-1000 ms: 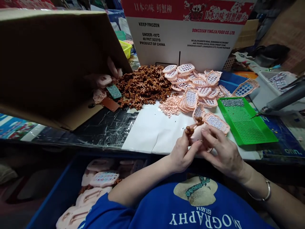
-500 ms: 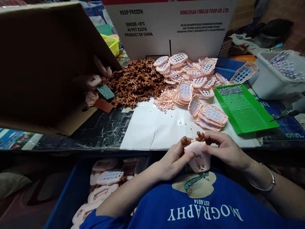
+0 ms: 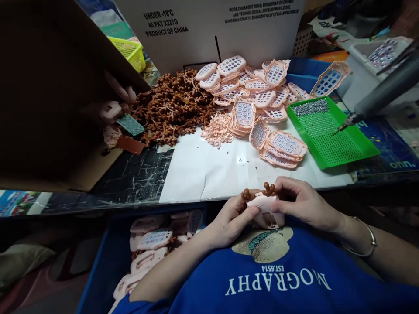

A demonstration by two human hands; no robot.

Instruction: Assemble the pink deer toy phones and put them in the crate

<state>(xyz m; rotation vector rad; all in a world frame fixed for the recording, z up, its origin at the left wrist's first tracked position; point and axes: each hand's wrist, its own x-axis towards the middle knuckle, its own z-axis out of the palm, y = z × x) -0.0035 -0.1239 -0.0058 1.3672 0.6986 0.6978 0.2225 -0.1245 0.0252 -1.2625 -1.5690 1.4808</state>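
Observation:
Between my two hands, just off the table's front edge, is a pink plastic toy phone (image 3: 264, 205) with brown antlers (image 3: 269, 189) at its top. Its back faces up and shows a battery slot. My left hand (image 3: 234, 218) grips one side, thumb lying across the back. On the other side, my right hand (image 3: 296, 203) closes on the casing near the right antler, thumb and fingers pinched. The hidden underside cannot be seen.
Brown antler pieces (image 3: 176, 104) heap beside pink phone covers (image 3: 262, 98) and small pink parts (image 3: 216, 130). A green tray (image 3: 340, 146) of screws stands right, an electric screwdriver (image 3: 376, 102) above it. A blue crate (image 3: 101, 270) below holds assembled phones. An open carton (image 3: 49, 96) stands left.
My view has tilted and shifted slightly. The screwdriver has swung further into view over the green tray. Both hands keep their hold on the toy phone, now tipped a little differently.

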